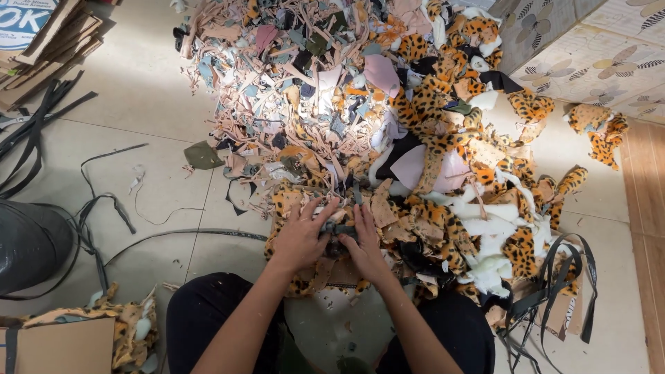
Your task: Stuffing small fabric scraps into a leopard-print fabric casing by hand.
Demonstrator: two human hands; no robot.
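At the near edge of the scrap heap (332, 104), left hand (303, 235) spread flat, fingers splayed over leopard-print scraps (443, 215), thumb side touching a small dark grey piece (337, 230). Right of it and close against it, right hand (364, 246) pinching that same piece, so the piece caught between both hands, just below the heap's lower fringe. Further right of the heap, white fleece offcuts (485, 225) and black straps (554, 277) on the floor tiles (138, 104).
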